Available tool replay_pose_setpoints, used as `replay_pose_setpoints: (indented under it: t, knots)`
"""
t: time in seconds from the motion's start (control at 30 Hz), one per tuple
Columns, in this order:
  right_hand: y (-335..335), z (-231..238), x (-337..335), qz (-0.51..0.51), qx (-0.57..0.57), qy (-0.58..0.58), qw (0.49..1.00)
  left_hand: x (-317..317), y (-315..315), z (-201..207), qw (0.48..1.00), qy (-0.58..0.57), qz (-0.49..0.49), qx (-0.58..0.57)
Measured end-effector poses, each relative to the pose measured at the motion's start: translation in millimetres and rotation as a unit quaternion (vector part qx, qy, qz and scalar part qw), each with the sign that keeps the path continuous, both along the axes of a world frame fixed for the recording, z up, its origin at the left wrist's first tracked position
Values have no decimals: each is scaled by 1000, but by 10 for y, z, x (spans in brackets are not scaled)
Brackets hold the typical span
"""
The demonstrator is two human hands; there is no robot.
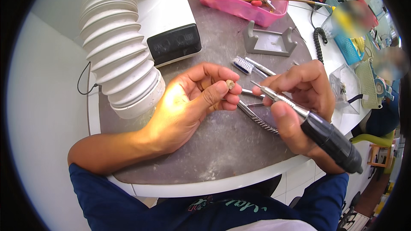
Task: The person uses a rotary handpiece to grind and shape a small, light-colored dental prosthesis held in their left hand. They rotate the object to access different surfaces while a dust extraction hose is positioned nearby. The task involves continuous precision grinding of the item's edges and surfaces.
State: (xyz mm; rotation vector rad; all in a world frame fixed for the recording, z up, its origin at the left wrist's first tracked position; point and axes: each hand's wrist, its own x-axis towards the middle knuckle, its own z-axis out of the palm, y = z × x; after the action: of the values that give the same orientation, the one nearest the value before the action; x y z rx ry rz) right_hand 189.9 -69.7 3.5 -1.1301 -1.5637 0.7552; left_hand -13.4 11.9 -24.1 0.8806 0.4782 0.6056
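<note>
At centre, the left hand (188, 98) is pinching a small, cream-coloured, tooth-shaped piece (230, 84) between closed fingers; right of centre, the right hand (319, 94) is gripping a black-and-silver, pen-shaped handpiece (329, 134), fingers wrapped. Bracing both hands together would probably be aiding control.

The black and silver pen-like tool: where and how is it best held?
Probably by its slim silver neck, pinched pen-style from the right, as the right hand does: the thin tip points up and left, and the thicker black body lies behind.

Hose (122, 51) at left, handpiece (329, 134) in right hand (314, 85), bin (239, 10) behind stand (269, 50)
</note>
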Motion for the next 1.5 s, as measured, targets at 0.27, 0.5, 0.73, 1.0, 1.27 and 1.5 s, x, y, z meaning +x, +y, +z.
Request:
replay_pose_setpoints:
  t: [0.27,0.5,0.73,1.0,1.27,1.5]
  knots:
    - [45,-68,-61,15,18,-35,999,-24,-2,-1,1000,-17,-15,-6]
    - [151,-215,-86,-38,144,-5,989,9,-15,-1,1000,-8,5,-9]
    - [144,-212,-75,-29,119,-11,992,-9,-4,-4,1000,-11,-5,-15]
    - [147,-225,-73,-26,123,-14,992,-36,-8,5,1000,0,4,-2]
    - [131,-226,-73,-18,107,-5,994,-14,-10,-17,1000,2,6,27]
    - [137,-227,-75,-16,110,-10,994,-16,-17,-15,1000,2,6,23]
